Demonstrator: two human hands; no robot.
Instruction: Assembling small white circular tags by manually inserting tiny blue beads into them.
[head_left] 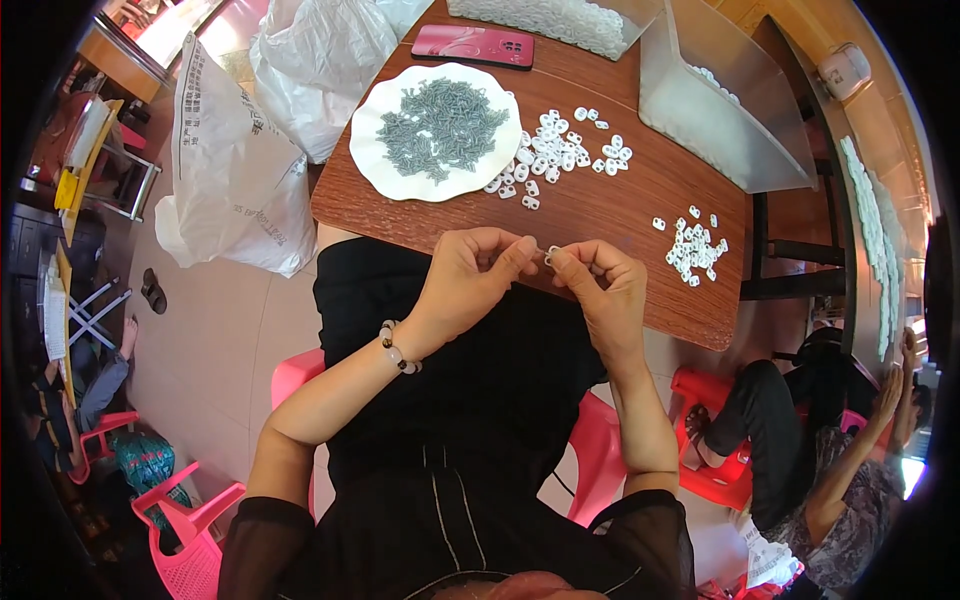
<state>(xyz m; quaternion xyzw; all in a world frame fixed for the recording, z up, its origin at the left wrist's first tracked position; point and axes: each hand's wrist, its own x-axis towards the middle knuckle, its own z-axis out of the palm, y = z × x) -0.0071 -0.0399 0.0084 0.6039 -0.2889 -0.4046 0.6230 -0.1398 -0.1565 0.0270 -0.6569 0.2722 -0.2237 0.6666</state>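
Observation:
My left hand (pixel 475 275) and my right hand (pixel 605 295) meet over the near edge of the brown table (pixel 600 225), both pinched closed. A small white plastic piece (pixel 551 256) shows at the right fingertips. What the left thumb and finger pinch beside it is too small to make out. Beyond my hands, small grey metal pins or screws (pixel 440 125) fill the middle of a white scalloped plate (pixel 372 165). Loose white two-hole pieces (pixel 550 145) lie right of the plate. Another small pile of white pieces (pixel 693 248) is nearest my right hand.
A pink phone (pixel 472 46) lies behind the plate. Translucent bins (pixel 715 125) with white pieces stand at the table's far right. White sacks (pixel 235 165) are on the floor at left. A person (pixel 830 480) sits at right; pink chairs (pixel 190 540) stand around.

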